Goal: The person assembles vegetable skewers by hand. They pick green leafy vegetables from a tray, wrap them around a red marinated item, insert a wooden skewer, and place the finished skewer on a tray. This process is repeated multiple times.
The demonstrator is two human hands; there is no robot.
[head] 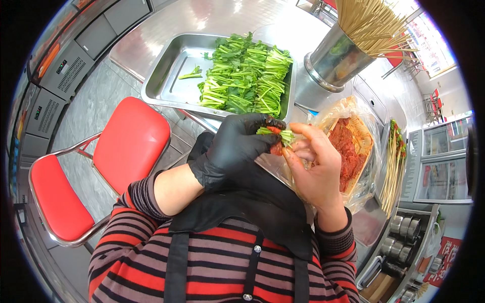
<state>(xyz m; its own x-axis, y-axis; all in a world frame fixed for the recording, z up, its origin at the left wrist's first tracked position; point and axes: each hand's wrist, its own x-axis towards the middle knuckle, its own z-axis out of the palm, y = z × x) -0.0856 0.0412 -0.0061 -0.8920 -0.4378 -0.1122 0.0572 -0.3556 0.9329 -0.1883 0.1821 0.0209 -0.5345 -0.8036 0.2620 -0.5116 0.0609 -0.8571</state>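
My left hand [238,142], in a black glove, holds a small bundle of cut green stalks [286,137] with red meat around it. The bare fingers of my right hand [316,159] pinch the bundle's other end. Just beyond my hands, a metal tray [161,81] holds rows of cut leafy green stalks [242,75], with a few loose ones at its left. Beside my right hand, red marinated meat [344,155] lies in a plastic-lined basket [365,138]. Skewers loaded with greens and meat [396,142] lie farther right.
A metal cylinder [335,57] full of bamboo skewers [373,28] stands on the steel table [182,19] behind the basket. A red folding chair [130,142] is at the left. Several metal containers [405,227] sit at the lower right.
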